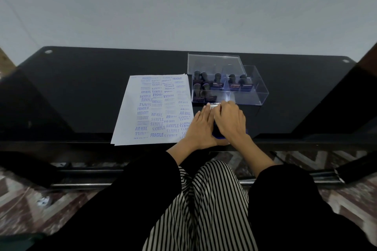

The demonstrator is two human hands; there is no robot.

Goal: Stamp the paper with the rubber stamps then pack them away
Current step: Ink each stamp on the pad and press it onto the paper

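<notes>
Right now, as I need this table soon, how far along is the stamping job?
Done: the paper is full of blue prints and the stamps stand in the box. In hand: the left hand and right hand are on the blue pad, seemingly closing it. Left: stow the pad and set the lid squarely on the box.

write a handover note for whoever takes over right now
Left grip: fingers straight, resting along the blue ink pad.
Right grip: fingers curled over the pad's far edge.
Paper, left of the pad, is covered in blue prints, so stamping looks done.
Rubber stamps stand in the clear compartment box; its lid sits askew at the back.
Left: probably put the pad away and close the box.
</notes>
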